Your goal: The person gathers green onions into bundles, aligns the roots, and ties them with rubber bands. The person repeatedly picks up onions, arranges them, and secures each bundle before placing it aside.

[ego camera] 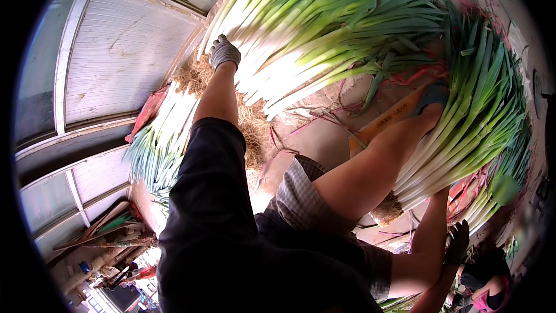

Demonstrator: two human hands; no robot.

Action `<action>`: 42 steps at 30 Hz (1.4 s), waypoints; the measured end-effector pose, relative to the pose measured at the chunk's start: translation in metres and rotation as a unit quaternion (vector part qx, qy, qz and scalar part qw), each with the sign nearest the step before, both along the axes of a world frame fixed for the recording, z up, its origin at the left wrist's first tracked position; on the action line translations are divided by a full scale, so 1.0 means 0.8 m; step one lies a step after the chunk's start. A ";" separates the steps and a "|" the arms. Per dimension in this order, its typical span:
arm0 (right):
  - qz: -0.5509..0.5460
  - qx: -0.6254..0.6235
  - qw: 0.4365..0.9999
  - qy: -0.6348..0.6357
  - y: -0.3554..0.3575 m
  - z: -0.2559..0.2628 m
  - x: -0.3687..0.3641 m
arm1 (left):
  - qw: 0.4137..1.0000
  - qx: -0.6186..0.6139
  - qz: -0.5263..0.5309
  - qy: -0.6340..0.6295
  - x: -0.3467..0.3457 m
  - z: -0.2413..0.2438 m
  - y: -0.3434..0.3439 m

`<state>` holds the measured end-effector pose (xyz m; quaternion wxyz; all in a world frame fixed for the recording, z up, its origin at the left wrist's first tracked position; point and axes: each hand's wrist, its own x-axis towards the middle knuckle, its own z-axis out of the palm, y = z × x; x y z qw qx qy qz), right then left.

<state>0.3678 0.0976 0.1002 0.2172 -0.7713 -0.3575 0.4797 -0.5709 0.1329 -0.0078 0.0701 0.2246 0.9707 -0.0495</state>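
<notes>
My left hand (225, 53), in a grey knit glove, reaches across to the root ends of a large heap of leek-like long green onions (278, 48). Its fingers are bent against the white stalks; whether they grip one is hidden. My right hand (457, 238), in a dark glove, is low on the right beside my bent leg, fingers apart and nothing seen in it. Near it lies another pile of long green onions (438, 152), white stalks towards me. Fibrous roots (249, 134) hang from the big heap's near edge.
A further bundle of long green onions (167, 139) lies left, against white panelled doors (126, 52). Pink twine (278, 152) and an orange strip bearing writing (391, 115) are on the floor. Scrap wood (117, 230) is piled lower left. Another person (486, 274) is lower right.
</notes>
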 end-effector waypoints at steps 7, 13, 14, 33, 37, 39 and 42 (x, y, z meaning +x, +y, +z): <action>-0.063 -0.019 0.998 -0.021 -0.005 -0.018 0.019 | 0.997 -0.033 -0.056 0.052 -0.013 -0.010 0.011; -0.076 -0.021 0.997 -0.014 0.008 -0.015 0.001 | 0.993 -0.056 -0.097 0.036 -0.021 0.017 -0.004; -0.065 -0.019 0.997 -0.022 -0.001 -0.007 0.001 | 0.992 -0.058 -0.113 0.010 -0.013 0.027 0.006; 0.200 -0.008 0.857 0.475 0.089 0.095 -0.581 | 0.601 0.273 0.032 -0.750 0.311 0.288 -0.142; 0.127 -0.085 0.777 0.610 0.078 0.078 -0.679 | 0.650 0.245 -0.013 -0.719 0.336 0.320 -0.204; 0.101 -0.104 0.762 0.631 0.078 0.084 -0.695 | 0.675 0.222 -0.043 -0.702 0.349 0.334 -0.221; 0.085 -0.102 0.762 0.634 0.082 0.106 -0.673 | 0.724 0.173 -0.097 -0.661 0.368 0.338 -0.233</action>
